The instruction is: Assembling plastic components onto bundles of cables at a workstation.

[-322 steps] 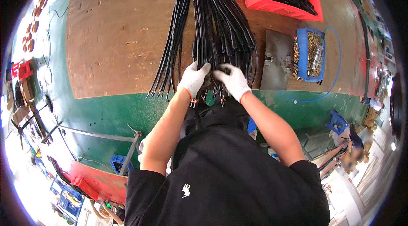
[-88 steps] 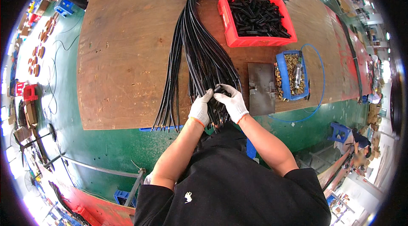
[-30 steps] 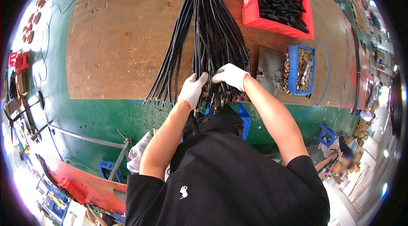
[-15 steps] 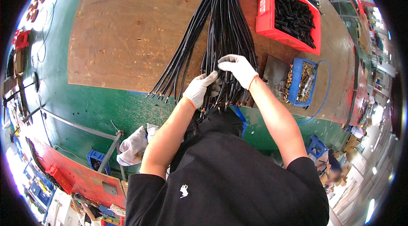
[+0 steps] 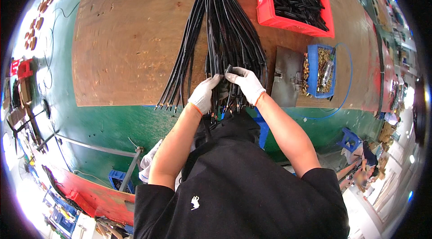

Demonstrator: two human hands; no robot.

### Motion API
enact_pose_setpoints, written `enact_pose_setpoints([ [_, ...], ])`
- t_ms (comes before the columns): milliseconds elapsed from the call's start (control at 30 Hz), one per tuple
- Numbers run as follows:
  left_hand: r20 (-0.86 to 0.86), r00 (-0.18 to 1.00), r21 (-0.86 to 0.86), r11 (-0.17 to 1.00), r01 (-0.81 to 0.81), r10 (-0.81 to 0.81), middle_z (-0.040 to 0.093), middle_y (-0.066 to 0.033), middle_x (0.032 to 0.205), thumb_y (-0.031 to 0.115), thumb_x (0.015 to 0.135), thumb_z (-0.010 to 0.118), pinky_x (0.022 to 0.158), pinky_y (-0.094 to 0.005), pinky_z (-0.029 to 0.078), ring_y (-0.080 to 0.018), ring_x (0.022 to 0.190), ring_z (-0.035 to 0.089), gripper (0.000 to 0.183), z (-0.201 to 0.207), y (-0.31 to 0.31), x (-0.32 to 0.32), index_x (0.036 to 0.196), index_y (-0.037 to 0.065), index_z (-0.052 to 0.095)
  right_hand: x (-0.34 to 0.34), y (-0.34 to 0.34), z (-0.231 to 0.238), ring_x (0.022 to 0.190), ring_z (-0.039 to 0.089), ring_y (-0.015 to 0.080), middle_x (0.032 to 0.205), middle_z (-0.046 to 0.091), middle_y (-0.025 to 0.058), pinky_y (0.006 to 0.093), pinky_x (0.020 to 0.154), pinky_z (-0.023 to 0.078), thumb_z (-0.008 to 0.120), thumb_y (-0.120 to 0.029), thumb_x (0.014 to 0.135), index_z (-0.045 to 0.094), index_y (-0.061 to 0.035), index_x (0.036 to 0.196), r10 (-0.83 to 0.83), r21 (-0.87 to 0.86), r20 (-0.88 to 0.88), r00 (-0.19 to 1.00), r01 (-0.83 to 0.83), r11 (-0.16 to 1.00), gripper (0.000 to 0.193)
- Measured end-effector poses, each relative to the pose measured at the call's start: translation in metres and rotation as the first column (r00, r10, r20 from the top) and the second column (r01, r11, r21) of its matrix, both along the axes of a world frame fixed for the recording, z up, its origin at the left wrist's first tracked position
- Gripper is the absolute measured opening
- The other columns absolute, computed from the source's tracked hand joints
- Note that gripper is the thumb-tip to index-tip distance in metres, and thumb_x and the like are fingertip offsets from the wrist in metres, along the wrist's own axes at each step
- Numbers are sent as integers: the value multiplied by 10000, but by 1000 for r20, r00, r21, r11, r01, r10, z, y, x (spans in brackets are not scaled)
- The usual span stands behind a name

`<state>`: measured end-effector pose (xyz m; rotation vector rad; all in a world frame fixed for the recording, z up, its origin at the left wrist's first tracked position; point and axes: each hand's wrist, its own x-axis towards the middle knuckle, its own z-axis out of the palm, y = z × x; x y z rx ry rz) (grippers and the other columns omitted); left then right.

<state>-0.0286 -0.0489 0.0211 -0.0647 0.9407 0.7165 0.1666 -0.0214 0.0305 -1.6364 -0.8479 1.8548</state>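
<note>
A thick bundle of black cables [image 5: 218, 27] hangs down over the table's near edge, bare coppery ends showing at many tips. Both my hands wear white gloves with orange cuffs and meet at the lower part of this bundle. My left hand [image 5: 204, 93] is closed on a black cable, thumb and fingertips pinching at the bundle's front. Facing it, my right hand [image 5: 246, 84] pinches a small black ribbed sleeve [image 5: 228, 69] close to the left fingertips. The exact contact between sleeve and cable is hidden by fingers and neighbouring cables.
Right of the bundle, a red bin [image 5: 266, 12] is full of black sleeves. A blue bin [image 5: 312, 70] holds small brass parts and a metal tool with a blue hose [image 5: 350, 77]. Between them and me lies a dark metal plate [image 5: 286, 75] on the wooden table [image 5: 130, 41].
The view has shifted, so bins and table sit differently in it. My hands have come closer together at the bundle, with the right fingers now pinching a ribbed sleeve.
</note>
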Motion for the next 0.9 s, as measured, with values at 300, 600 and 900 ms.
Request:
enact_pose_setpoints([
  [300, -91, 984, -29, 988, 151, -153, 725, -24, 996, 234, 1020, 724, 784, -368, 624, -185, 846, 717, 276, 14, 15, -4, 1204, 31, 688, 45, -30, 44, 1070, 680, 156, 1187, 764, 115, 334, 997, 534, 789, -172, 941, 672, 71, 1326, 491, -66, 114, 864, -486, 871, 470],
  [600, -141, 973, -8, 983, 183, -182, 771, -84, 1032, 203, 913, 852, 802, -382, 638, -219, 849, 748, 341, -6, 15, 7, 1175, 34, 714, 73, -72, 55, 1109, 721, 270, 1244, 753, 201, 374, 1016, 531, 795, -269, 905, 686, 39, 1315, 593, -68, 222, 774, -595, 801, 524],
  [900, -181, 973, 83, 984, 160, -143, 764, -45, 972, 196, 927, 839, 741, -336, 606, -166, 787, 718, 279, 1, 12, 20, 1132, 47, 724, 79, -75, 82, 1152, 721, 355, 1202, 740, 254, 408, 1027, 528, 770, -340, 884, 714, 12, 1278, 707, -106, 351, 614, -724, 681, 532],
])
